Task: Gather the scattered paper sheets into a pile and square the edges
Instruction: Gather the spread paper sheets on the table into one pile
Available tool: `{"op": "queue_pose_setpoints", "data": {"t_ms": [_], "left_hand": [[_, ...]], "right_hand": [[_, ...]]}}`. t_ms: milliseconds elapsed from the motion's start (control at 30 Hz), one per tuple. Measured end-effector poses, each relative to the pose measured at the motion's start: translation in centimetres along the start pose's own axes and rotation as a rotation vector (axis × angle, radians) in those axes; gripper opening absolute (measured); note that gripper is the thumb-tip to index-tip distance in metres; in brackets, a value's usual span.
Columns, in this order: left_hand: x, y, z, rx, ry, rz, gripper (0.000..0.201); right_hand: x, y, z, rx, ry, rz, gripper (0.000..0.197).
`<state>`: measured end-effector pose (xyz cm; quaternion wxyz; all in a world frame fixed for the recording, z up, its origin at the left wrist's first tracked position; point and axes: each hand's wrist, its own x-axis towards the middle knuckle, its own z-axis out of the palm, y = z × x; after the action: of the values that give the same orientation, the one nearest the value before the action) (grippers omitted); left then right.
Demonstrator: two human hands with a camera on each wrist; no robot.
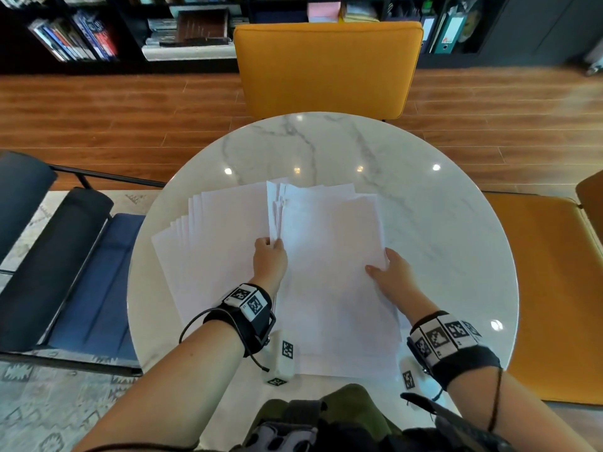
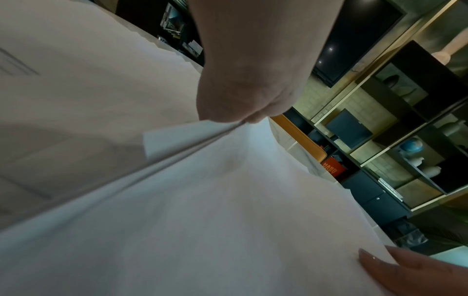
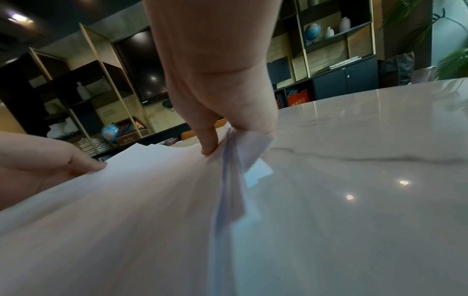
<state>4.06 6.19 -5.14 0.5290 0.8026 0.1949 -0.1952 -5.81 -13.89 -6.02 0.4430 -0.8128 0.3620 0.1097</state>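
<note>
A loose pile of white paper sheets (image 1: 329,272) lies mid-table, its edges uneven. More sheets (image 1: 215,249) are fanned out to its left, partly under it. My left hand (image 1: 272,243) pinches the pile's left edge, and the left wrist view shows several sheet edges (image 2: 177,140) bunched under the left hand (image 2: 228,118). My right hand (image 1: 380,265) grips the pile's right edge, thumb on top and fingers underneath. In the right wrist view the right hand (image 3: 220,140) curls round the lifted sheet edges (image 3: 233,180), with the left hand (image 3: 50,166) across the pile.
The round marble table (image 1: 424,223) is bare to the right and at the back. Two small white tagged blocks (image 1: 284,353) (image 1: 408,376) sit near the front edge. A yellow chair (image 1: 326,66) stands behind, a blue chair (image 1: 81,272) left, another yellow seat (image 1: 548,288) right.
</note>
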Motion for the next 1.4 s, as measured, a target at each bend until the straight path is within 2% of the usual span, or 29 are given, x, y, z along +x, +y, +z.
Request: {"op": "queue_pose_setpoints", "data": {"t_ms": [67, 200, 333, 467, 533, 600, 733, 833, 933, 1067, 1133, 1233, 1400], "left_hand": [[-0.4, -0.1, 0.1, -0.008, -0.032, 0.009, 0.040], [-0.8, -0.2, 0.0, 0.009, -0.088, 0.101, 0.035], [-1.4, 0.2, -0.2, -0.061, -0.101, 0.208, 0.044], [-2.0, 0.7, -0.8, -0.157, -0.141, 0.274, 0.037], [-2.3, 1.0, -1.2, -0.195, -0.153, 0.270, 0.037], [-2.4, 1.2, -1.5, -0.242, -0.163, 0.257, 0.035], [-2.3, 1.3, -1.8, -0.262, -0.159, 0.195, 0.037], [-2.3, 1.0, -1.8, -0.208, -0.161, 0.169, 0.035], [-2.4, 0.6, -1.7, -0.137, -0.181, 0.146, 0.031], [-2.5, 0.0, -1.4, -0.030, -0.211, 0.137, 0.029], [-2.5, -0.2, -1.6, -0.007, -0.194, 0.144, 0.028], [-2.1, -0.1, -2.2, 0.018, -0.131, 0.112, 0.032], [-0.2, -0.7, -4.4, 0.054, 0.094, -0.044, 0.053]], "right_hand": [[-0.2, -0.1, 0.3, 0.009, -0.012, -0.005, 0.066], [-0.5, -0.4, 0.6, -0.001, -0.024, -0.002, 0.070], [-0.5, 0.0, 0.2, -0.007, -0.020, -0.015, 0.069], [-0.3, 0.8, -0.9, 0.023, 0.088, -0.069, 0.067], [0.1, 1.0, -1.5, 0.113, 0.095, -0.098, 0.068], [0.3, 1.0, -1.9, 0.287, 0.022, -0.114, 0.060], [0.0, 0.2, -2.2, 0.548, -0.081, -0.047, 0.047], [-0.2, 0.2, -2.1, 0.569, -0.109, -0.055, 0.038], [-0.3, 0.0, -1.7, 0.567, -0.147, -0.058, 0.042], [-0.5, -0.8, -1.4, 0.516, -0.202, -0.069, 0.037], [-0.5, -1.1, -1.5, 0.470, -0.225, -0.053, 0.031], [-0.1, -0.9, -1.4, 0.392, -0.177, -0.013, 0.018], [1.0, -0.3, -0.4, 0.262, -0.088, 0.005, 0.031]]}}
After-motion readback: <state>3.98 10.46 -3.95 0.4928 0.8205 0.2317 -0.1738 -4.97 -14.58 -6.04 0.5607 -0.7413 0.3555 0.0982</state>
